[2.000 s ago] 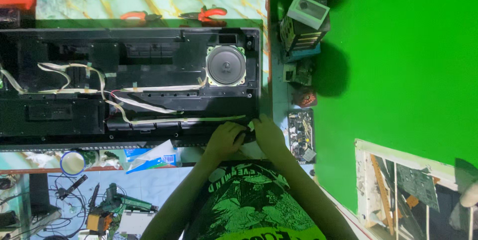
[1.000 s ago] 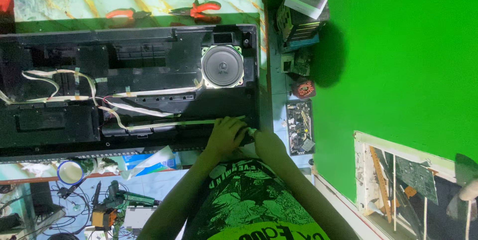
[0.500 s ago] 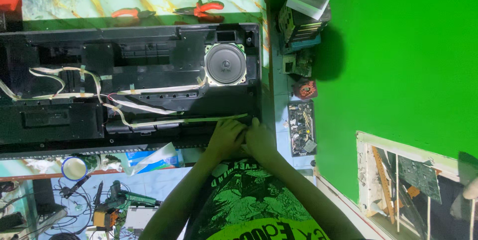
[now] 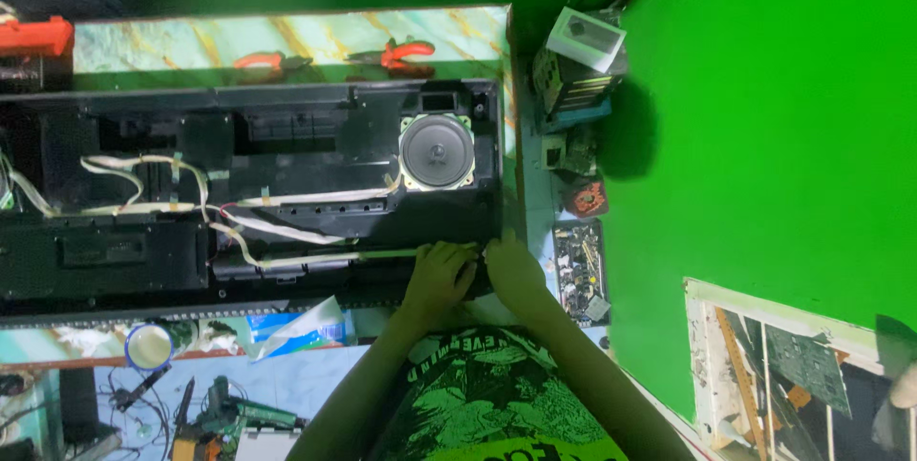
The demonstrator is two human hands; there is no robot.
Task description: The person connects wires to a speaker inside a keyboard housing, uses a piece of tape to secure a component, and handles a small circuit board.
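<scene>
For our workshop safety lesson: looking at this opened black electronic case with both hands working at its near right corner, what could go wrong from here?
1. The white ribbon cables run loose across the open case, close to the left hand; a slip might snag or tear one.
2. The round speaker lies exposed just beyond the right hand; its cone could be dented.
3. The tray of small parts sits beside the right forearm and could be knocked.

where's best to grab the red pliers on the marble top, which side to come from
Grip the red pliers by the red handles on their right half, coming from above. They lie flat on the marble top with the dark jaws pointing left, and the handles are the thicker, wider part.
</scene>
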